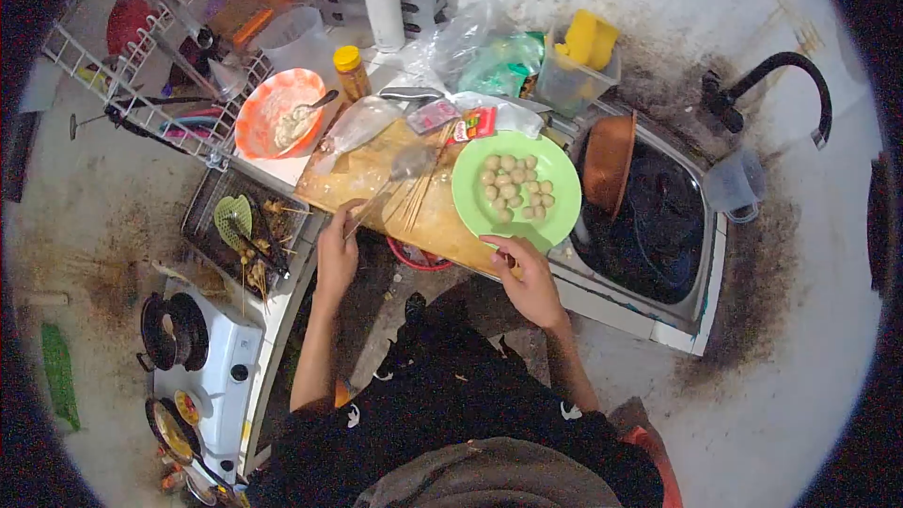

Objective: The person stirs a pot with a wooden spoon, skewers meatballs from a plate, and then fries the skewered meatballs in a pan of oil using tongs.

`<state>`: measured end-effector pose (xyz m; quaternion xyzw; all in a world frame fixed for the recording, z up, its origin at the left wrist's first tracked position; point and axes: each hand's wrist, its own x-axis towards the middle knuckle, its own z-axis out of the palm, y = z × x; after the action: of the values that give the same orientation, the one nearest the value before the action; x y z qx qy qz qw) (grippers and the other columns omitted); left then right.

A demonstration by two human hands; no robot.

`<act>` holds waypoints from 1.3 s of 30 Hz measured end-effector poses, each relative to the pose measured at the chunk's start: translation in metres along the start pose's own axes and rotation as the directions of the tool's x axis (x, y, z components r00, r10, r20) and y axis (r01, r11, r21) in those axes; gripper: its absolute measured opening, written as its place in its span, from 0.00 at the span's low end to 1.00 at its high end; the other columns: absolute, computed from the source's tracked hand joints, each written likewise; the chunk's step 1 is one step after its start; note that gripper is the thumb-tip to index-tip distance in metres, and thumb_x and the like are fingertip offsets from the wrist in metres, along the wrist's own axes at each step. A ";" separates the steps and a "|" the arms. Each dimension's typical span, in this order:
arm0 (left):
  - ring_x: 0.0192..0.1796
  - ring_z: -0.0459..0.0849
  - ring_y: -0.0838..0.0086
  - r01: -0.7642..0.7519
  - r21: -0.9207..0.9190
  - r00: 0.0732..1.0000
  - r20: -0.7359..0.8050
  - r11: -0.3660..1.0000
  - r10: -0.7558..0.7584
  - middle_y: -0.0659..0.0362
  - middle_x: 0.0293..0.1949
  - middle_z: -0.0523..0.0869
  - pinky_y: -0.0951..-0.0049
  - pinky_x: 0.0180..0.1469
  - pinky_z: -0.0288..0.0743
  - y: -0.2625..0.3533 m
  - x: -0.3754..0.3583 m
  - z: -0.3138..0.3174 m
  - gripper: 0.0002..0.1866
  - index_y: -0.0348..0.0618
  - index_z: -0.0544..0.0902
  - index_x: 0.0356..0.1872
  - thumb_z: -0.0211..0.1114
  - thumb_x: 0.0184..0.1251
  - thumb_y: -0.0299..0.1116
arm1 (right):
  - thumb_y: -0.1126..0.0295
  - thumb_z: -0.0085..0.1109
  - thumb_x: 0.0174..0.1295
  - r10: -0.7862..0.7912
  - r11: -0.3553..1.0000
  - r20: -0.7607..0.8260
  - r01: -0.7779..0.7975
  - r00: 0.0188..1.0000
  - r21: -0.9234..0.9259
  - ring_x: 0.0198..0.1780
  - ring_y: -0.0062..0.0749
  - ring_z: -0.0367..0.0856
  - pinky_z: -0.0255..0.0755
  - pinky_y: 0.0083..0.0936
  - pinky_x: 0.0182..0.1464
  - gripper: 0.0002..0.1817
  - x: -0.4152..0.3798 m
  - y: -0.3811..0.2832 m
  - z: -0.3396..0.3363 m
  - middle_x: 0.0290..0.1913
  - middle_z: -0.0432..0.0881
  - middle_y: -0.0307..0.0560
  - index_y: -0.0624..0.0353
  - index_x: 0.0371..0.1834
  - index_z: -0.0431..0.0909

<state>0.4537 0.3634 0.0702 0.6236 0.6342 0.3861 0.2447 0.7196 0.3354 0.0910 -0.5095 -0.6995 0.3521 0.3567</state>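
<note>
My left hand grips the near end of a thin wooden skewer that slants up over the wooden cutting board. More loose skewers lie on the board beside it. My right hand rests at the near rim of a green plate, fingers curled; whether it pinches anything I cannot tell. The plate holds several pale round balls.
An orange bowl with a spoon sits left of the board. A dark tray with a green strainer lies lower left, above a gas stove. A sink with a brown pot and black tap is on the right. Bottles and bags stand behind.
</note>
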 end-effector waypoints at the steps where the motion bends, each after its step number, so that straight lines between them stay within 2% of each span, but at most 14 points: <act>1: 0.41 0.79 0.58 0.065 0.046 0.998 0.008 0.997 -0.066 0.41 0.34 0.77 0.71 0.41 0.69 -0.006 0.003 -0.005 0.22 0.41 0.70 0.47 0.43 0.48 0.13 | 0.75 0.49 0.57 -0.002 1.000 0.010 0.002 1.000 0.003 0.30 0.26 0.67 0.64 0.20 0.35 0.13 0.001 0.000 0.003 0.30 0.70 0.43 0.56 0.47 0.73; 4: 0.39 0.77 0.53 0.108 0.104 0.994 -0.045 0.989 -0.103 0.43 0.30 0.76 0.68 0.41 0.69 -0.017 0.005 -0.004 0.30 0.41 0.70 0.48 0.39 0.37 0.10 | 0.75 0.49 0.57 -0.030 1.000 0.027 0.030 0.999 -0.006 0.30 0.27 0.67 0.64 0.21 0.36 0.13 0.004 -0.002 0.011 0.30 0.70 0.44 0.57 0.46 0.73; 6: 0.33 0.74 0.53 -0.012 0.029 0.978 -0.206 1.000 0.018 0.47 0.25 0.73 0.64 0.38 0.68 -0.025 0.007 0.004 0.29 0.41 0.70 0.47 0.40 0.37 0.10 | 0.71 0.51 0.56 0.021 1.000 0.080 -0.019 0.997 -0.022 0.37 0.39 0.70 0.63 0.31 0.43 0.14 0.005 -0.005 0.012 0.31 0.73 0.48 0.55 0.46 0.73; 7: 0.33 0.74 0.53 -0.008 0.029 0.978 -0.208 1.000 0.014 0.47 0.25 0.73 0.64 0.38 0.68 -0.033 0.009 0.009 0.29 0.41 0.70 0.47 0.40 0.37 0.10 | 0.71 0.51 0.56 0.020 1.000 0.084 -0.019 0.996 -0.022 0.37 0.39 0.70 0.63 0.31 0.43 0.14 0.005 -0.006 0.014 0.31 0.73 0.48 0.55 0.46 0.73; 9: 0.33 0.73 0.54 -0.192 0.155 0.930 -0.287 0.969 0.230 0.49 0.27 0.72 0.61 0.38 0.66 -0.042 0.016 0.017 0.26 0.41 0.71 0.45 0.44 0.39 0.11 | 0.70 0.51 0.56 0.015 1.000 0.077 -0.015 0.997 0.003 0.37 0.39 0.70 0.62 0.32 0.43 0.13 0.005 -0.009 0.016 0.31 0.72 0.47 0.55 0.45 0.73; 12: 0.38 0.73 0.55 -0.153 0.328 0.952 -0.206 0.932 0.228 0.50 0.33 0.73 0.64 0.39 0.66 -0.035 0.022 0.020 0.23 0.42 0.72 0.44 0.51 0.43 0.15 | 0.70 0.50 0.55 -0.062 0.983 0.087 0.076 0.994 -0.168 0.39 0.39 0.69 0.60 0.33 0.45 0.12 0.012 -0.014 0.018 0.32 0.72 0.46 0.54 0.43 0.74; 16: 0.42 0.72 0.59 -0.089 0.335 0.991 -0.063 0.938 0.116 0.52 0.37 0.72 0.65 0.41 0.64 -0.027 0.031 0.012 0.21 0.44 0.73 0.45 0.58 0.44 0.22 | 0.73 0.52 0.52 -0.230 0.901 0.064 0.237 0.971 -0.363 0.38 0.35 0.69 0.59 0.29 0.44 0.13 0.045 -0.019 0.029 0.31 0.70 0.42 0.53 0.43 0.75; 18: 0.46 0.70 0.61 -0.174 0.393 0.971 -0.086 0.903 0.225 0.55 0.40 0.72 0.64 0.45 0.61 -0.027 0.030 0.010 0.22 0.46 0.73 0.46 0.61 0.44 0.28 | 0.69 0.51 0.51 -0.357 0.749 0.168 0.389 0.919 -0.537 0.41 0.34 0.69 0.60 0.32 0.45 0.11 0.066 -0.016 0.037 0.33 0.72 0.42 0.53 0.38 0.76; 22: 0.50 0.67 0.63 -0.162 0.409 0.959 -0.151 0.898 0.242 0.55 0.45 0.71 0.61 0.51 0.56 -0.022 0.023 0.018 0.23 0.47 0.73 0.48 0.63 0.45 0.32 | 0.70 0.50 0.48 -0.441 0.621 0.351 0.563 0.826 -0.546 0.41 0.32 0.70 0.61 0.30 0.45 0.10 0.100 -0.002 0.055 0.32 0.72 0.40 0.51 0.35 0.76; 24: 0.53 0.66 0.63 -0.214 0.290 0.955 -0.137 0.933 0.261 0.55 0.47 0.71 0.62 0.53 0.53 -0.011 0.014 0.022 0.22 0.47 0.72 0.48 0.62 0.48 0.33 | 0.70 0.49 0.47 -0.457 0.495 0.516 0.689 0.724 -0.529 0.43 0.30 0.70 0.62 0.28 0.45 0.09 0.110 0.002 0.060 0.34 0.74 0.39 0.51 0.31 0.77; 27: 0.52 0.68 0.67 -0.320 0.230 0.947 0.051 0.919 0.317 0.58 0.47 0.73 0.62 0.55 0.51 -0.007 0.008 0.033 0.18 0.46 0.74 0.46 0.61 0.51 0.34 | 0.69 0.48 0.48 -0.541 0.408 0.591 0.801 0.598 -0.438 0.44 0.31 0.71 0.64 0.28 0.46 0.08 0.122 0.010 0.062 0.35 0.75 0.39 0.53 0.29 0.76; 30: 0.52 0.68 0.68 -0.359 0.221 0.933 0.093 0.907 0.347 0.59 0.47 0.73 0.61 0.55 0.50 -0.011 0.005 0.043 0.16 0.45 0.76 0.44 0.61 0.52 0.34 | 0.69 0.48 0.47 -0.495 0.460 0.703 0.841 0.510 -0.286 0.43 0.34 0.74 0.68 0.30 0.45 0.08 0.132 0.010 0.057 0.35 0.76 0.39 0.54 0.31 0.75; 35: 0.52 0.68 0.68 -0.405 0.271 0.914 0.135 0.874 0.382 0.60 0.47 0.72 0.57 0.56 0.48 -0.018 0.000 0.046 0.13 0.44 0.77 0.42 0.58 0.56 0.34 | 0.69 0.48 0.48 -0.531 0.439 0.692 0.858 0.489 -0.269 0.40 0.38 0.76 0.72 0.31 0.41 0.10 0.126 0.010 0.055 0.35 0.76 0.41 0.54 0.34 0.74; 39: 0.56 0.64 0.68 -0.418 0.323 0.906 0.221 0.849 0.362 0.59 0.51 0.69 0.54 0.59 0.43 -0.018 -0.004 0.043 0.18 0.47 0.73 0.49 0.51 0.57 0.36 | 0.70 0.48 0.48 -0.575 0.419 0.680 0.878 0.454 -0.232 0.39 0.38 0.77 0.72 0.30 0.39 0.10 0.115 0.007 0.054 0.36 0.75 0.42 0.53 0.36 0.73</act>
<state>0.4775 0.3689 0.0304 0.8013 0.5337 0.2551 0.0894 0.6508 0.4414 0.0742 -0.1038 -0.9867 0.0489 0.1156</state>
